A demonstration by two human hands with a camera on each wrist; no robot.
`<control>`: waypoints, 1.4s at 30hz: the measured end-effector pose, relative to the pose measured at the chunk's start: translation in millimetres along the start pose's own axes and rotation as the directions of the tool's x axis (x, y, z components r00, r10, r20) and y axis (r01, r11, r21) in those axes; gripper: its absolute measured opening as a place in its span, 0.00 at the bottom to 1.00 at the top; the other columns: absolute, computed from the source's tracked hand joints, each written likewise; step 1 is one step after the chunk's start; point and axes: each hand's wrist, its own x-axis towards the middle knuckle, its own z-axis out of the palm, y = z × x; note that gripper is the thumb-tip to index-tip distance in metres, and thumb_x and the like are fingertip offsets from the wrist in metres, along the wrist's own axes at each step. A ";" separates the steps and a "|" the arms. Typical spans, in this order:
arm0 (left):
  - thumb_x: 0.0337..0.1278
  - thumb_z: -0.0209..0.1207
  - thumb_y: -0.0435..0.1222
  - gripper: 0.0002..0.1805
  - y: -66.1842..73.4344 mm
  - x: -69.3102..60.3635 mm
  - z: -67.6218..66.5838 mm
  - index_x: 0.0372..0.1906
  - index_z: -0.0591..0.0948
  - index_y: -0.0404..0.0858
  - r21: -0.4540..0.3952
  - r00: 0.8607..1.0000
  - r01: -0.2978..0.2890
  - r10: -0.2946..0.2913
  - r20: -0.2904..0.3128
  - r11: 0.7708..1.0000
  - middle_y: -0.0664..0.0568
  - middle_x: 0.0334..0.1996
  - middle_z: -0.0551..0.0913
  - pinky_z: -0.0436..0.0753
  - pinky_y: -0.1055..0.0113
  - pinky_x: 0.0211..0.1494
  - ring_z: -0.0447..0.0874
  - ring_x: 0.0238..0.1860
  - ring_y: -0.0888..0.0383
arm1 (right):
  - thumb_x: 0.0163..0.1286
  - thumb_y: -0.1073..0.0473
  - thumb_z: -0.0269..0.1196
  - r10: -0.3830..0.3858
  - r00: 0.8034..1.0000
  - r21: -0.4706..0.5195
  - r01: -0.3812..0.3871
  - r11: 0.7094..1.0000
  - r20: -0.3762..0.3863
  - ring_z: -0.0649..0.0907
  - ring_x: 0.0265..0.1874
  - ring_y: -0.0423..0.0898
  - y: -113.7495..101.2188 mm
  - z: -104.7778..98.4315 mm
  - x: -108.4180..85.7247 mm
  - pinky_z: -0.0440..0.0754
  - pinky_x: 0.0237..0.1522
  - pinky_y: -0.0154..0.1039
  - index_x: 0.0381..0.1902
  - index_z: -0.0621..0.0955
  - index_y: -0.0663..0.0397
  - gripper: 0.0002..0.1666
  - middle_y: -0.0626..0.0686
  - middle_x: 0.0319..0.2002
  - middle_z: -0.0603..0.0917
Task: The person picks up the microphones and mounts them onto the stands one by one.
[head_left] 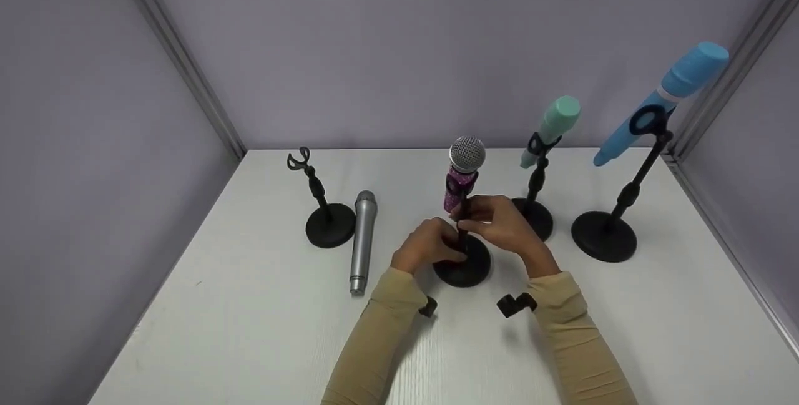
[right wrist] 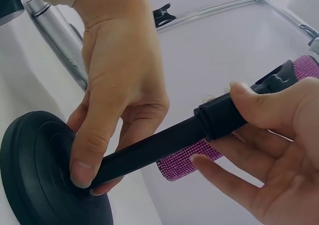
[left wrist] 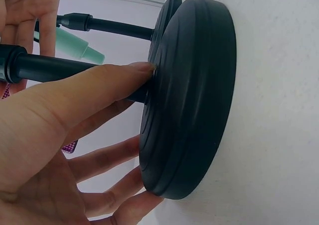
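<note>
A black desktop microphone stand [head_left: 465,271] is upright between both hands, its round base on the white table. In its clip sits a microphone [head_left: 467,155] with a silver mesh head and a glittery pink body [right wrist: 184,160], tilted head up. Low on the pole, my left hand [head_left: 431,246] pinches it where it meets the base; in the left wrist view the thumb presses by the base's top and other fingers reach its rim. Higher up, my right hand [head_left: 502,224] holds the pole's collar [right wrist: 219,116] between thumb and fingers, just below the clip.
Left of the hands lie a silver microphone [head_left: 363,236] and a stand [head_left: 331,225] with an empty clip. To the right, a mint-green microphone [head_left: 560,119] and a blue microphone [head_left: 693,71] rest in black stands. Grey panels [head_left: 399,49] enclose the table's back and sides.
</note>
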 end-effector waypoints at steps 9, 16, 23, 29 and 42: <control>0.48 0.78 0.35 0.08 0.1 0.5 0.5 0.34 0.91 0.39 0.014 1.000 -0.012 0.012 0.003 1.000 0.55 0.31 0.90 0.81 0.73 0.37 0.81 0.29 0.67 | 0.64 0.68 0.72 -0.037 0.997 -0.002 0.037 0.999 -0.062 0.90 0.43 0.51 1.6 3.1 -0.2 0.87 0.51 0.36 0.43 0.88 0.63 0.09 0.61 0.41 0.91; 0.48 0.78 0.35 0.08 -1.4 0.8 2.5 0.34 0.91 0.39 0.011 1.000 -0.024 0.024 0.005 1.000 0.53 0.34 0.91 0.82 0.72 0.38 0.82 0.30 0.66 | 0.63 0.68 0.73 -0.088 0.993 -0.028 0.086 0.996 -0.078 0.91 0.43 0.57 2.4 4.2 -1.0 0.87 0.54 0.52 0.42 0.88 0.64 0.10 0.61 0.39 0.92; 0.48 0.78 0.35 0.07 -3.0 1.6 2.2 0.31 0.91 0.39 0.011 0.999 -0.053 0.053 -0.006 0.999 0.54 0.31 0.89 0.78 0.74 0.35 0.79 0.29 0.67 | 0.61 0.68 0.73 -0.058 0.993 -0.059 0.052 0.997 -0.101 0.91 0.40 0.53 2.1 5.2 0.0 0.89 0.49 0.42 0.42 0.89 0.62 0.10 0.59 0.38 0.92; 0.48 0.78 0.36 0.07 -3.6 1.6 1.3 0.29 0.91 0.38 0.021 0.997 -0.078 0.079 -0.004 0.997 0.58 0.28 0.85 0.76 0.74 0.34 0.76 0.27 0.67 | 0.59 0.68 0.75 -0.023 0.991 -0.056 0.016 0.998 -0.135 0.91 0.39 0.53 -0.8 6.6 -0.9 0.87 0.44 0.33 0.41 0.89 0.64 0.11 0.60 0.37 0.92; 0.48 0.77 0.33 0.06 -1.4 -0.1 1.4 0.31 0.91 0.37 0.003 0.998 -0.058 0.058 -0.002 0.998 0.54 0.27 0.89 0.77 0.75 0.33 0.77 0.26 0.67 | 0.58 0.68 0.76 -0.041 0.987 -0.071 0.030 0.997 -0.153 0.91 0.37 0.53 -0.8 6.3 -0.7 0.88 0.42 0.37 0.40 0.90 0.64 0.11 0.60 0.36 0.92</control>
